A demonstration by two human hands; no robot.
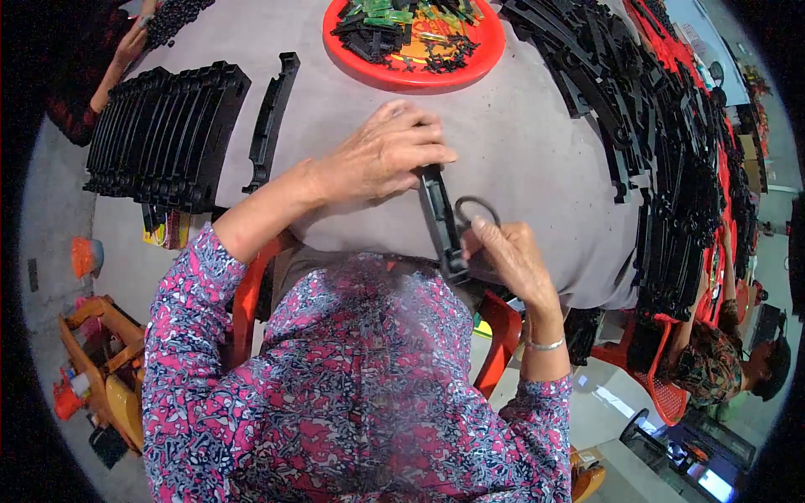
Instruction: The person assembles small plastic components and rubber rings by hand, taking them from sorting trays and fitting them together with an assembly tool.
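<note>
A long black plastic part (439, 214), channel-shaped, slants over the near edge of the table in front of me. My left hand (381, 155) is closed on its far end, fingers bent over the top. Close to its near end is my right hand (513, 260), with thumb and fingers pinched together. A thin dark loop (480, 199) rises from that pinch; whether it is a ring or the handle of a small tool I cannot make out. The right fingertips are partly hidden behind the thumb.
A red round tray (413, 80) at the far side holds small black and green pieces. To the left stand a row of black parts (163, 134) and a single one (272, 121). Black strips (587, 84) are heaped at right. Other people sit at both sides.
</note>
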